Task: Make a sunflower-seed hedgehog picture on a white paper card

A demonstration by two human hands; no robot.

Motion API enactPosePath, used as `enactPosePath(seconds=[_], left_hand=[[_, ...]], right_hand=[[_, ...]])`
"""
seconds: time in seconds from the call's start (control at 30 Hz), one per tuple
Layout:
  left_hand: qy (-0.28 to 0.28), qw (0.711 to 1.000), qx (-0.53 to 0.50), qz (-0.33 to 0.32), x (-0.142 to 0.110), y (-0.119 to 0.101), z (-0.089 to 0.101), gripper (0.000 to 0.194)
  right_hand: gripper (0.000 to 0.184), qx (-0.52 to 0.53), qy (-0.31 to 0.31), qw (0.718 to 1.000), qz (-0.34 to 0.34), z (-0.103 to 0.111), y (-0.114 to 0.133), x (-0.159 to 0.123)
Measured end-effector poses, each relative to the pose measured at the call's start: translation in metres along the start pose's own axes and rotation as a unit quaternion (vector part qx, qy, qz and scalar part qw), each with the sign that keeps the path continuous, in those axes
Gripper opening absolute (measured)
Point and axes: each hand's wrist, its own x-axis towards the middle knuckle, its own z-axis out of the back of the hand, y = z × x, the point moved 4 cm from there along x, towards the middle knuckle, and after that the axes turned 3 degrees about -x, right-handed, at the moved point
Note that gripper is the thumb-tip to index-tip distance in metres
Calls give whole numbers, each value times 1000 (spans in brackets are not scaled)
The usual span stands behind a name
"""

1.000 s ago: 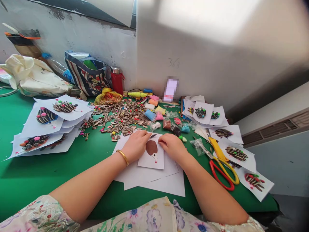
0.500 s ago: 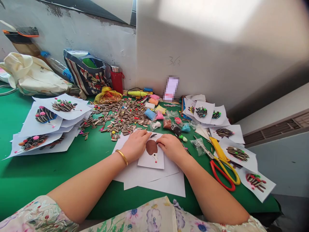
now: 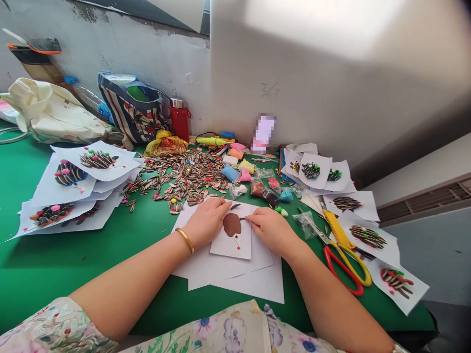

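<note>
A small white card [image 3: 228,247] lies on larger white sheets [image 3: 206,269] in front of me. It carries a brown oval of clay [image 3: 232,224] with a pale pointed face, an eye and a red dot below. A curved dark strip [image 3: 235,206] lies near the card's top. My left hand [image 3: 208,221] rests flat along the card's left edge, fingers stretched out. At the right edge, my right hand [image 3: 272,229] has its fingers closed together at the outer end of a thin dark clay strip [image 3: 242,218], whose inner end reaches the brown oval.
Sunflower seeds [image 3: 191,174] are heaped behind the card, beside bags of coloured clay [image 3: 231,173]. Scissors [image 3: 344,262] and a yellow cutter [image 3: 336,228] lie right. Finished seed-hedgehog cards stack left [image 3: 97,191] and right [image 3: 368,238]. A red bottle [image 3: 179,122] stands behind.
My right hand first moved in to the brown oval, then drew back slightly right; a thin dark strip now shows between oval and fingertips. My left hand stayed in place.
</note>
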Motion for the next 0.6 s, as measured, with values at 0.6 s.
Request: enactPosePath(seconds=[0.6], left_hand=[[-4, 1000, -10, -1, 0, 0, 1, 38]], right_hand=[[30, -32, -17, 999, 40, -1, 6, -2]])
